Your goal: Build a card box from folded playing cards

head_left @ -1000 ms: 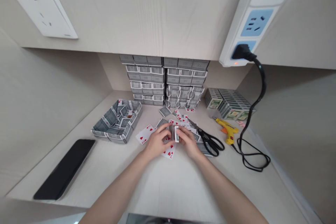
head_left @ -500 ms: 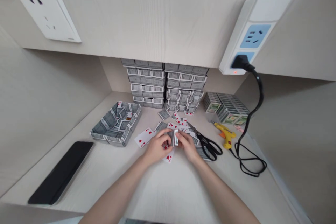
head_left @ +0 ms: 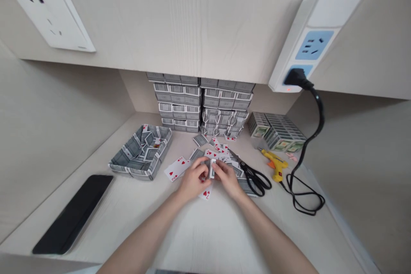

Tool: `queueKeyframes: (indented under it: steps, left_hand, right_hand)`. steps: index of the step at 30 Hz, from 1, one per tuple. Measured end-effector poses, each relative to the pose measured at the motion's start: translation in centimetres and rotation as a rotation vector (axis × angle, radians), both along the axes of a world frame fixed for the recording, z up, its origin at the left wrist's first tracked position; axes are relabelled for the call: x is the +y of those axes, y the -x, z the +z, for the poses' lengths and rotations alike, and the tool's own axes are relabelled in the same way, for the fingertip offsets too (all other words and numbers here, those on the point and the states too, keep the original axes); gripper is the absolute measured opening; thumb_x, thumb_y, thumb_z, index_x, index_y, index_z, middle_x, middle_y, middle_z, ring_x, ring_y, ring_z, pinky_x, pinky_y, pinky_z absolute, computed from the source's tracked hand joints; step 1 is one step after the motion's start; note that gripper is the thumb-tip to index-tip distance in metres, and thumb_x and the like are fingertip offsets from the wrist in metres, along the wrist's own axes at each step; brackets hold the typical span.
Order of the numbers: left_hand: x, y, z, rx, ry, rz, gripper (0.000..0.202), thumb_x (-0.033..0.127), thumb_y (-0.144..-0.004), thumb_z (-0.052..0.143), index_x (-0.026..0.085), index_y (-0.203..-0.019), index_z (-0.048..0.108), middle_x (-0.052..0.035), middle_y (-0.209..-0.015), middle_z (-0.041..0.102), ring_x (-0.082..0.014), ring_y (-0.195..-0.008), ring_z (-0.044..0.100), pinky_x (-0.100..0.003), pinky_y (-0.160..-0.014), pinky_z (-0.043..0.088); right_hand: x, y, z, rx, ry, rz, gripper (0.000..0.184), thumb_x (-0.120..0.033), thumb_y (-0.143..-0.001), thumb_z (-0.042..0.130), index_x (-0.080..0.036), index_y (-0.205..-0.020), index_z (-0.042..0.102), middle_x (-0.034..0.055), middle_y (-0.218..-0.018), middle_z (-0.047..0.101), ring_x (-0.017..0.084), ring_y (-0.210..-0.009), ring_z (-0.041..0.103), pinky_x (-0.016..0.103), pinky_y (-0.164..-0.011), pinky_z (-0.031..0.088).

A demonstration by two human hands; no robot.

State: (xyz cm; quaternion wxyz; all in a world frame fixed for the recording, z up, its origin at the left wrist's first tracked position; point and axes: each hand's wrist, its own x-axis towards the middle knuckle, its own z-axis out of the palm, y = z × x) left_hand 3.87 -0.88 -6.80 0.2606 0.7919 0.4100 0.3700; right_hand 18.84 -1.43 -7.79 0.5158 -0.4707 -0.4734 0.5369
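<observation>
Between my two hands is a folded playing card, its white edge facing me. My left hand pinches it from the left with thumb and fingers curled. From the right, the fingers of my right hand press against it. Below it on the desk lies a seven of hearts, partly covered by my left hand. A two of hearts rests left of my left hand. Black-handled scissors lie just right of my right hand, over loose cards.
At the left stand a card-built tray with folded cards inside and a black flat object. Stacked card boxes fill the back. Packed card decks, a yellow glue gun and its looping black cord are on the right.
The card between my hands has turned, so its white strip looks narrower. My right fingers have shifted slightly left, closer to my left hand. The camera view has moved a little.
</observation>
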Motion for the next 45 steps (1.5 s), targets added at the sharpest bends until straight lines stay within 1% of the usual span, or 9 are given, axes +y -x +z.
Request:
queueKeyframes:
  steps: [5, 8, 12, 17, 23, 28, 34, 39, 45]
  left_hand:
    - [-0.1, -0.08, 0.03, -0.001, -0.006, 0.01, 0.015, 0.005, -0.06, 0.053, 0.017, -0.063, 0.044, -0.0066, -0.113, 0.049, -0.0102, -0.068, 0.054, -0.025, -0.063, 0.045]
    - [-0.15, -0.14, 0.08, -0.002, -0.027, 0.021, 0.015, 0.005, -0.06, 0.053, 0.018, -0.064, 0.045, -0.0068, -0.11, 0.049, -0.0138, -0.078, 0.055, -0.027, -0.066, 0.045]
    - [-0.14, -0.18, 0.06, 0.015, -0.028, 0.022, 0.016, 0.005, -0.06, 0.053, 0.018, -0.064, 0.045, -0.0071, -0.111, 0.048, -0.0142, -0.079, 0.055, -0.027, -0.066, 0.045]
    - [-0.19, -0.16, 0.08, 0.032, -0.06, 0.015, 0.015, 0.006, -0.062, 0.053, 0.018, -0.066, 0.045, -0.0077, -0.112, 0.048, -0.0175, -0.089, 0.055, -0.028, -0.069, 0.045]
    - [-0.24, -0.07, 0.12, 0.049, -0.06, -0.008, 0.014, 0.008, -0.064, 0.053, 0.019, -0.066, 0.044, -0.0076, -0.116, 0.048, -0.0159, -0.085, 0.056, -0.029, -0.073, 0.045]
    - [-0.22, 0.0, -0.01, 0.047, -0.069, -0.008, 0.015, 0.007, -0.064, 0.052, 0.019, -0.065, 0.043, -0.007, -0.116, 0.049, -0.0143, -0.082, 0.056, -0.028, -0.071, 0.045]
    - [-0.13, -0.08, -0.04, 0.048, -0.07, -0.019, 0.016, 0.006, -0.062, 0.052, 0.019, -0.064, 0.042, -0.0082, -0.111, 0.051, -0.0183, -0.094, 0.054, -0.027, -0.071, 0.044]
    - [-0.16, -0.1, 0.03, 0.044, -0.06, -0.017, 0.016, 0.007, -0.063, 0.052, 0.018, -0.064, 0.042, -0.0079, -0.113, 0.051, -0.0184, -0.096, 0.054, -0.029, -0.074, 0.044]
    - [-0.32, -0.02, 0.3, 0.009, -0.038, -0.042, 0.016, 0.007, -0.065, 0.052, 0.018, -0.064, 0.041, -0.0084, -0.113, 0.051, -0.0197, -0.104, 0.051, -0.03, -0.078, 0.043]
  right_hand:
    - [0.0, -0.01, 0.11, -0.027, 0.013, -0.001, 0.034, -0.046, -0.07, 0.06, -0.022, -0.094, 0.062, 0.0036, -0.082, 0.064, 0.021, -0.076, 0.058, 0.034, -0.071, 0.048]
    - [-0.06, 0.06, 0.35, -0.004, 0.027, 0.008, 0.034, -0.045, -0.069, 0.062, -0.022, -0.094, 0.062, 0.0031, -0.082, 0.064, 0.02, -0.075, 0.059, 0.035, -0.071, 0.047]
    - [-0.13, 0.21, 0.66, 0.041, 0.044, 0.02, 0.034, -0.045, -0.067, 0.063, -0.022, -0.093, 0.063, 0.0023, -0.081, 0.064, 0.02, -0.074, 0.06, 0.034, -0.069, 0.048]
    - [-0.04, 0.24, 0.64, 0.039, 0.04, 0.015, 0.033, -0.044, -0.066, 0.064, -0.023, -0.091, 0.063, 0.0022, -0.079, 0.064, 0.02, -0.075, 0.059, 0.033, -0.067, 0.048]
    - [-0.1, 0.24, 0.61, 0.015, 0.05, -0.005, 0.033, -0.044, -0.067, 0.063, -0.022, -0.092, 0.062, 0.0016, -0.078, 0.063, 0.019, -0.073, 0.059, 0.03, -0.061, 0.048]
    - [-0.25, 0.34, 0.94, -0.002, 0.045, -0.01, 0.032, -0.043, -0.067, 0.063, -0.023, -0.091, 0.062, 0.0014, -0.078, 0.063, 0.019, -0.072, 0.059, 0.03, -0.059, 0.048]
    - [-0.2, 0.35, 0.76, 0.021, 0.058, 0.001, 0.033, -0.043, -0.065, 0.065, -0.022, -0.091, 0.062, 0.0022, -0.08, 0.063, 0.019, -0.074, 0.059, 0.03, -0.061, 0.049]
    - [-0.21, 0.3, 0.68, 0.05, 0.1, 0.025, 0.04, -0.046, -0.063, 0.066, -0.019, -0.093, 0.062, 0.0033, -0.084, 0.064, 0.021, -0.08, 0.06, 0.031, -0.064, 0.05]
    - [-0.35, 0.36, 0.82, 0.121, 0.131, 0.043, 0.037, -0.042, -0.061, 0.069, -0.02, -0.089, 0.061, 0.0017, -0.08, 0.063, 0.02, -0.077, 0.06, 0.03, -0.062, 0.051]
